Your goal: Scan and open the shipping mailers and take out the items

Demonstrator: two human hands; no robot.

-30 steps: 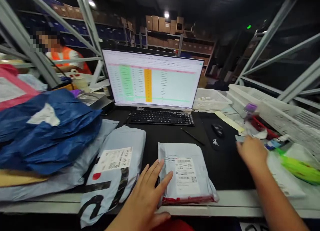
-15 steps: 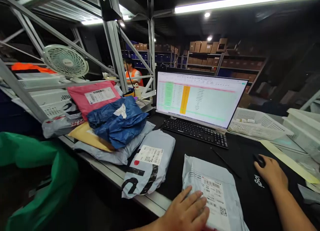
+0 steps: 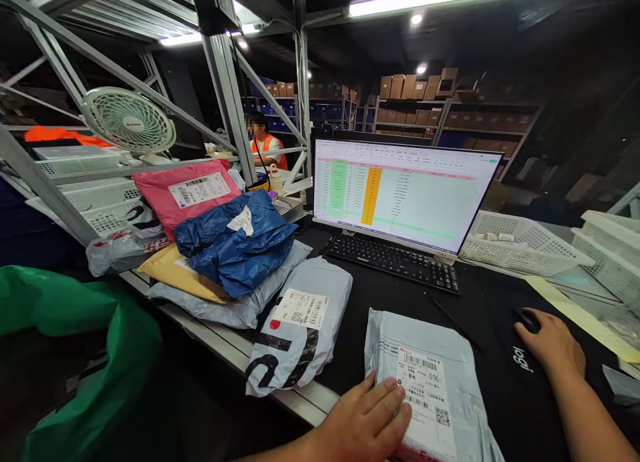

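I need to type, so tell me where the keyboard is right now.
In the head view, the keyboard lies right of centre, in front of the monitor, beyond the parcel under the left hand.

The keyboard (image 3: 393, 262) lies before the monitor (image 3: 405, 192), left of the mouse (image 3: 528, 321).

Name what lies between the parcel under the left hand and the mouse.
A thin dark stick and bare black work surface, as the head view shows.
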